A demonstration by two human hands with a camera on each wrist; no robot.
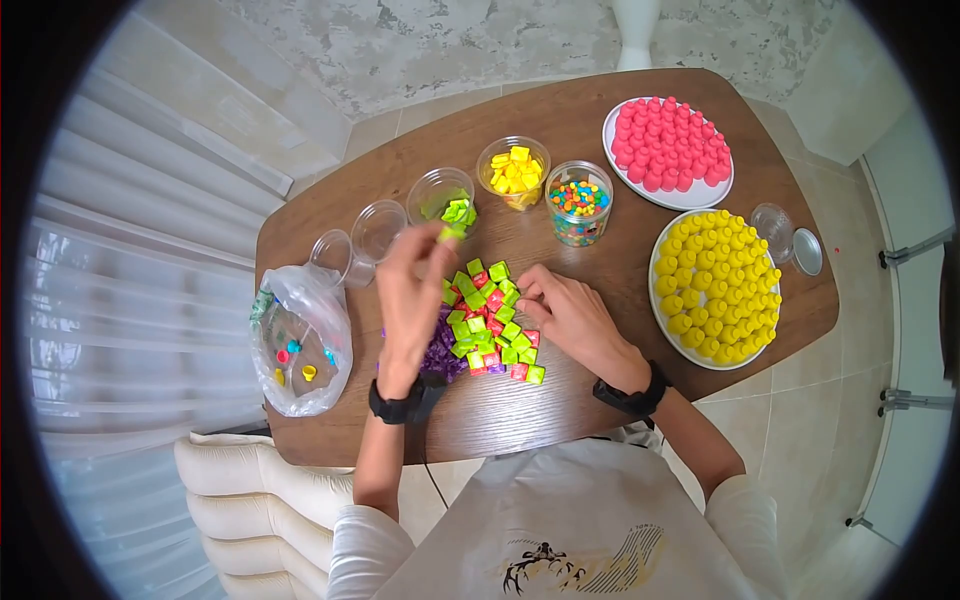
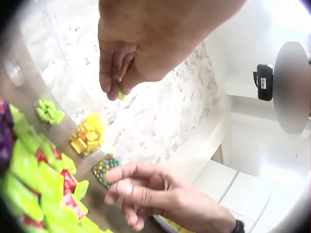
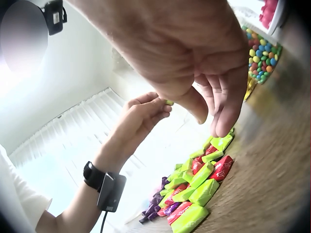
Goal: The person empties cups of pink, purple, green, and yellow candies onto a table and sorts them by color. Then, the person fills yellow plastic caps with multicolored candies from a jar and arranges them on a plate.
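My left hand (image 1: 408,295) pinches a green wrapped candy (image 1: 452,232) between thumb and fingertips, in front of the clear cup (image 1: 440,190) that has green candies (image 1: 459,211) in it. In the left wrist view the candy's green edge shows below the fingertips. Beneath and between the hands lies a pile of green and red wrapped candies (image 1: 492,318), with purple ones (image 1: 440,348) on its left side. At the pile's right edge is my right hand (image 1: 575,318), its fingers loosely bent. The right wrist view shows nothing between thumb and fingers (image 3: 228,114).
Cups of yellow candies (image 1: 516,172) and colourful round candies (image 1: 580,200) stand behind. Two clear cups (image 1: 380,230) are at left, near a plastic bag (image 1: 300,340) with small bits inside. Plates of pink (image 1: 670,145) and yellow bottle-shaped pieces (image 1: 715,285) fill the right side.
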